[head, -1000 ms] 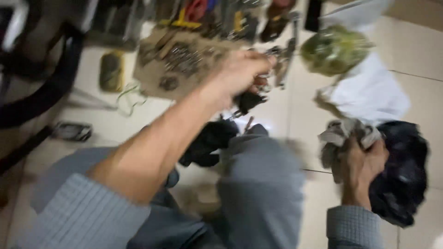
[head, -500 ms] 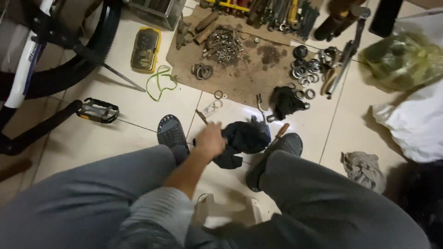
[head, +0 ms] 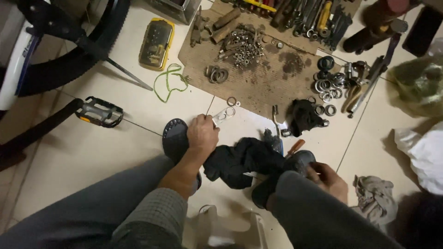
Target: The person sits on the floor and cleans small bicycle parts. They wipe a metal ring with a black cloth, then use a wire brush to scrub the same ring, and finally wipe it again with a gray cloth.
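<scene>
Left hand (head: 202, 134) curled in a loose fist, knuckles up, pinching a flat metal plate with holes (head: 223, 115) and touching a black cloth (head: 244, 160) on the floor tiles. Right hand (head: 328, 179) rests by the right shoe, fingers bent; grip unclear. Grey rag (head: 376, 199) lies right of it

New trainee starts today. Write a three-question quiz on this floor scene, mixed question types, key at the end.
1. True or false: the left hand holds a flat metal link plate.
2. The black rag lies: A) on the cardboard sheet, B) between the feet, C) on the bicycle pedal.
3. What colour is the flat case beside the tyre?

Key: 1 true; 2 B; 3 yellow.
</scene>
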